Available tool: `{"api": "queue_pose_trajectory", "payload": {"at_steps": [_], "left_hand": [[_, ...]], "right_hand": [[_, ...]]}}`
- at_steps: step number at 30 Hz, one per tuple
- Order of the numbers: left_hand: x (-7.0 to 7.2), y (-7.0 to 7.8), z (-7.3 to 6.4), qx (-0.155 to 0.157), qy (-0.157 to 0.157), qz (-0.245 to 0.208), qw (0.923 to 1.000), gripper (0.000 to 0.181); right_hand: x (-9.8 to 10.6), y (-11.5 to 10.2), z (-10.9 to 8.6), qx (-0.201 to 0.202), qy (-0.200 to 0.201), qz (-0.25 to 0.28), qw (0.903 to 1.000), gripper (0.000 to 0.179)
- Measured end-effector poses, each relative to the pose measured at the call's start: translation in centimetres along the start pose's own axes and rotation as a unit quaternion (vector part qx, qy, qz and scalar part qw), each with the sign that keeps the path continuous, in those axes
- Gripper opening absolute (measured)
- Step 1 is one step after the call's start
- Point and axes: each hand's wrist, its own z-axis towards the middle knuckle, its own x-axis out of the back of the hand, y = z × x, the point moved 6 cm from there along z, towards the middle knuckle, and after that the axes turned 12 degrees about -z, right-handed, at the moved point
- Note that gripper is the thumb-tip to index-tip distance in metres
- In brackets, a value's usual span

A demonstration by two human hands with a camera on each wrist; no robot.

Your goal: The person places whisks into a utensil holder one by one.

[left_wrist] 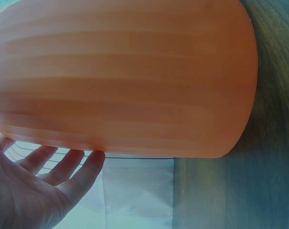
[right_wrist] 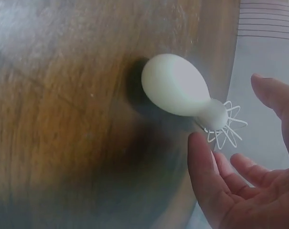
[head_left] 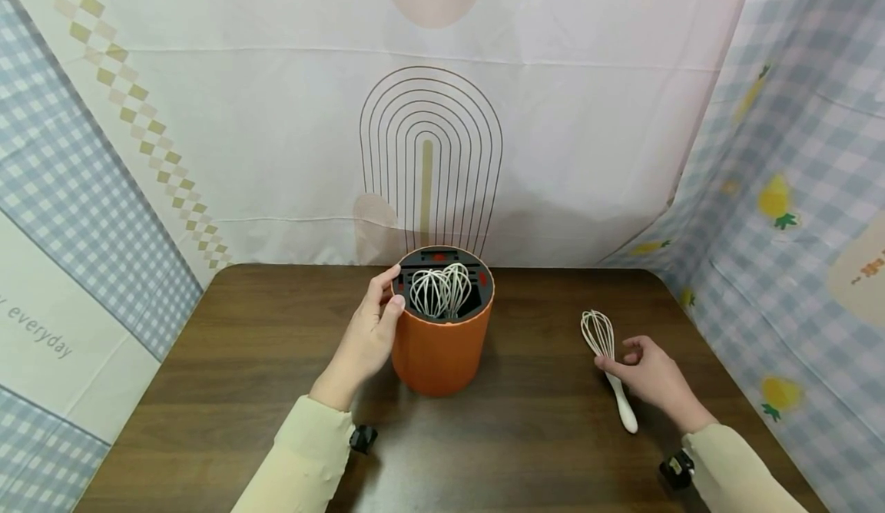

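An orange round utensil holder (head_left: 439, 359) with a black slotted top stands upright on the table. Two white wire whisks (head_left: 430, 295) sit in it, heads up, their handles hidden inside. My left hand (head_left: 368, 330) rests against its left side near the rim, thumb in front; in the left wrist view the spread, fairly straight fingers (left_wrist: 88, 176) touch the orange wall. Another white whisk (head_left: 624, 408) lies on the table at the right, wires pointing away. Over its middle hovers my right hand (head_left: 650, 378), with thumb and fingers apart in the right wrist view around the whisk handle (right_wrist: 175, 86).
The brown wooden table (head_left: 276, 390) has rounded far corners. Right behind it hangs a pale printed cloth (head_left: 276, 152). Checked cloths flank both sides, the right one (head_left: 795, 267) close to the table edge. A small black device (head_left: 676, 470) is on each wrist.
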Motion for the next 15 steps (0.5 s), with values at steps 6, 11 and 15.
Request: {"api": "queue_pose_trajectory", "payload": {"at_steps": [6, 11, 15], "left_hand": [[-0.02, 0.15, -0.04, 0.006, -0.002, -0.002, 1.0000, 0.047], [0.02, 0.18, -0.04, 0.007, -0.001, -0.001, 1.0000, 0.048], [0.02, 0.12, -0.03, 0.008, -0.002, -0.001, 1.0000, 0.048]], "right_hand": [[-0.66, 0.21, 0.00, -0.017, -0.027, 0.052, 0.9981, 0.088], [-0.90, 0.12, 0.04, -0.017, -0.030, 0.066, 0.9972, 0.075], [-1.11, 0.07, 0.09, -0.013, -0.025, 0.073, 0.9969, 0.066]]}}
